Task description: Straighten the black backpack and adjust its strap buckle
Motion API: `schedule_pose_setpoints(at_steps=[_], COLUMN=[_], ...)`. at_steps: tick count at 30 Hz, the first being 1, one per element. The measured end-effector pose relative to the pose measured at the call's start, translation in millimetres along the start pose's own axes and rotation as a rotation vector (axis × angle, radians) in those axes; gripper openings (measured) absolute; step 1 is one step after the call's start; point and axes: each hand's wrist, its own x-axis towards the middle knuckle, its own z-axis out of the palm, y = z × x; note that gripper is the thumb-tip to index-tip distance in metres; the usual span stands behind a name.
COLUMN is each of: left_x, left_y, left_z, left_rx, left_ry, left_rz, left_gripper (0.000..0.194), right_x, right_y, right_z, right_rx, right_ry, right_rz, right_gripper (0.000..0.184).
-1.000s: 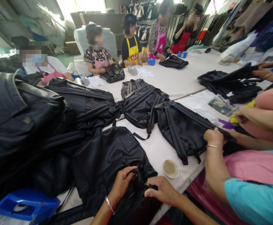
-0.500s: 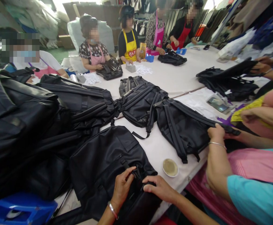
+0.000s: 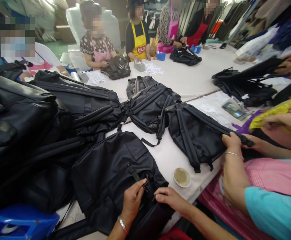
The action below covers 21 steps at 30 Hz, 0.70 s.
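A black backpack (image 3: 115, 160) lies on the table in front of me, with a zipper and a short strap on its face. My left hand (image 3: 134, 200), wearing a silver bangle, pinches a black plastic buckle (image 3: 147, 185) near the bag's right end. Just to the right, my right hand (image 3: 171, 200) is closed, thumb and fingers pressed together on the backpack's edge. Whether it also grips a strap there, I cannot tell. The lower end of the bag hangs near the table edge under my wrists.
More black backpacks (image 3: 85, 103) are piled on the left and middle of the table (image 3: 157, 156). A round tin (image 3: 182, 177) stands near the edge, and a blue plastic container (image 3: 23, 221) sits bottom left. At right, a co-worker's hand (image 3: 231, 141) holds another backpack; several people work opposite.
My right hand has shifted slightly right, apart from the buckle. My left hand keeps its pinch on the buckle. The view has tilted slightly.
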Motion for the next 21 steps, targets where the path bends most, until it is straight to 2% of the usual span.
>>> schedule_pose_setpoints(at_steps=[8,13,19,21], left_x=[-1.5,-3.9,9.4,15.8], left_y=[0.3,9.5,16.8,17.1], left_z=[1.8,-8.5,-17.0,-16.2], left_rx=[0.031,-0.021,-0.387,-0.494], left_ry=[-0.021,-0.133,-0.206,-0.231], left_rz=[0.001,-0.004,-0.278,-0.323], left_gripper=[0.03,0.036,0.034,0.034], right_x=[0.0,0.9,2.4,2.8], right_y=[-4.9,-8.5,-10.4,-11.4], right_z=[-2.1,-3.8,-6.9,-7.6], right_rx=[0.075,0.095,0.042,0.031], right_ry=[-0.027,-0.019,-0.006,-0.012], right_rz=[0.069,0.103,0.095,0.091], right_gripper=[0.05,0.053,0.052,0.051])
